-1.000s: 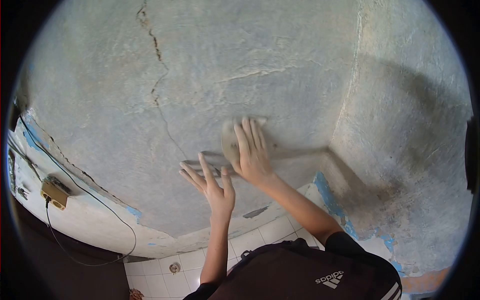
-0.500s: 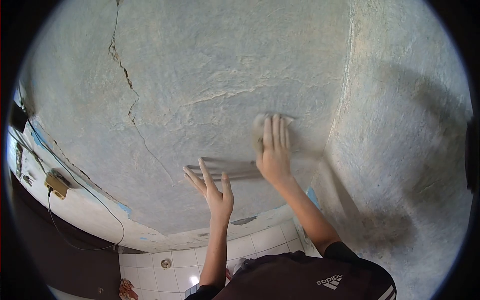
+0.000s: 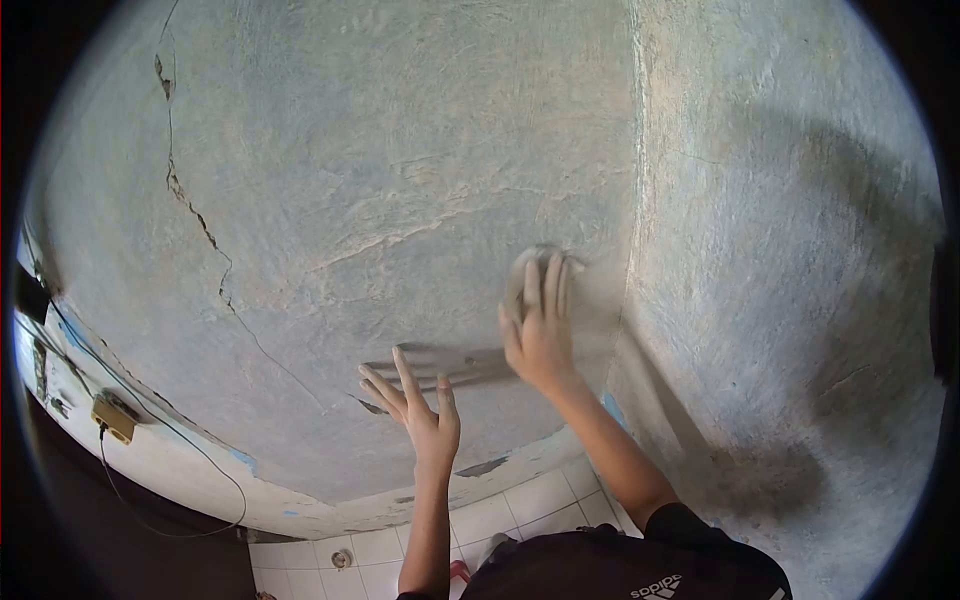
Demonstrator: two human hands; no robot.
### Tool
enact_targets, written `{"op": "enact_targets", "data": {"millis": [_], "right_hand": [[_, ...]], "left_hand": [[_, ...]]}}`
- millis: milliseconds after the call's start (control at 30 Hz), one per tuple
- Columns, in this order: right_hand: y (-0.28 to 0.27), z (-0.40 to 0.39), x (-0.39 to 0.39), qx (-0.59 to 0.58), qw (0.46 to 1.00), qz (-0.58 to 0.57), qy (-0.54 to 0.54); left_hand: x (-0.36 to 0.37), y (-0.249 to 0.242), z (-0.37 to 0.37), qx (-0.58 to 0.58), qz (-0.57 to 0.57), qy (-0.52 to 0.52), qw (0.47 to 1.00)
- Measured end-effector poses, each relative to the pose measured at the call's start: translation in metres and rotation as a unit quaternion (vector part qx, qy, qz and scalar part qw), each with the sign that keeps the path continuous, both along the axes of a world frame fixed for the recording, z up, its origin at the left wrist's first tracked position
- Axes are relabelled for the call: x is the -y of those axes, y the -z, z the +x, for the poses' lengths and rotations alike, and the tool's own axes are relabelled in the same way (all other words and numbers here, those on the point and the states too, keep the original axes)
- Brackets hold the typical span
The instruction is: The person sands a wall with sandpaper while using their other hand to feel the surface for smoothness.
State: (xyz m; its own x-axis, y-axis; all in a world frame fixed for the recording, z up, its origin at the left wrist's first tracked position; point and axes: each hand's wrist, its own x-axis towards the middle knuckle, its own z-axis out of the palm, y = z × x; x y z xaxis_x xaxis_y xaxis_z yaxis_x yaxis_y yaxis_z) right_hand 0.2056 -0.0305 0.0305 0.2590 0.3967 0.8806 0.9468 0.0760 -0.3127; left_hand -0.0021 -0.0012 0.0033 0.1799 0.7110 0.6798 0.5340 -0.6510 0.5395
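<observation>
My right hand [image 3: 541, 335] is against the grey plaster wall [image 3: 440, 150], close to the corner. Its fingers press a pale grey piece like a folded sheet [image 3: 533, 262] flat to the surface; motion blurs this piece, so I cannot tell its exact kind. Lower and to the left is my left hand [image 3: 428, 425], fingers spread and nothing in them. Its fingertips are close to the wall and cast long shadows on it. A rough raised ridge [image 3: 400, 232] crosses the plaster above both hands.
A jagged crack [image 3: 205, 228] runs down the wall on the left. Below it, a yellowish power socket [image 3: 115, 418] has a dark cable [image 3: 215, 462] plugged in. The side wall [image 3: 760, 300] meets this one at the right. White floor tiles [image 3: 385, 580] lie below.
The view has shifted right, so the crack and corner sit farther left. My right hand and the grey piece have moved slightly over the wall; my left hand stays spread.
</observation>
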Motion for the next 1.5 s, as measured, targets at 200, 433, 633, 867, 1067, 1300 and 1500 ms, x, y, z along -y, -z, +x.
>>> {"op": "enact_targets", "data": {"millis": [200, 433, 633, 867, 1067, 1300, 1500], "right_hand": [[0.037, -0.018, 0.003, -0.033, 0.998, -0.037, -0.027], [-0.006, 0.001, 0.002, -0.027, 0.999, -0.017, -0.002], [-0.017, 0.015, -0.005, -0.019, 1.000, 0.018, 0.012], [0.009, 0.019, 0.004, -0.021, 1.000, -0.017, -0.011], [-0.016, 0.022, -0.002, -0.042, 0.999, 0.014, 0.002], [0.046, -0.001, -0.001, 0.015, 0.997, -0.071, -0.032], [-0.028, 0.014, -0.008, 0.001, 1.000, 0.028, 0.000]], "left_hand": [[-0.005, 0.006, -0.004, -0.021, 0.022, -0.001, 1.000], [-0.004, -0.011, 0.000, -0.075, 0.055, -0.030, 0.995], [-0.007, -0.056, 0.030, -0.126, 0.109, -0.041, 0.985], [-0.017, -0.058, 0.053, -0.121, 0.131, -0.039, 0.983], [-0.020, -0.053, 0.049, -0.136, 0.147, -0.056, 0.978], [-0.024, -0.036, 0.035, -0.200, 0.149, -0.093, 0.964], [-0.019, -0.019, 0.009, -0.189, 0.113, -0.081, 0.972]]}}
